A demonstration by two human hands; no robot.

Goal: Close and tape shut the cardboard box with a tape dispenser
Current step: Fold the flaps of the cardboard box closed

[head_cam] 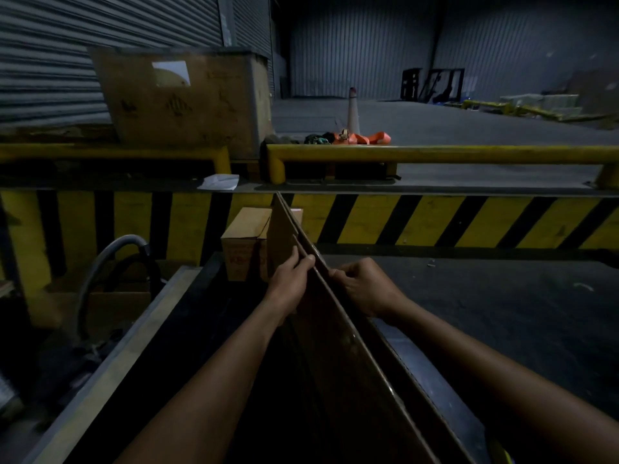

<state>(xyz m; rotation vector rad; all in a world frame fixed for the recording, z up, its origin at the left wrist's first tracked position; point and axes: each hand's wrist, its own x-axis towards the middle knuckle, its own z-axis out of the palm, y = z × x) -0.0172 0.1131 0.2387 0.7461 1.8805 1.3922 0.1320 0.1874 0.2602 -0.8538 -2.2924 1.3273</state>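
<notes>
Task at an early stage. The cardboard box (pixel 338 346) is still collapsed flat, standing on edge over the dark work table (pixel 502 313), running from the viewer toward the striped barrier (pixel 435 219). The left hand (pixel 289 283) pinches its top edge, fingers over one side; the right hand (pixel 363 284) curls closed on the same edge from the other side. No tape dispenser is visible. Judged outstanding: opening the box, closing flaps, taping.
</notes>
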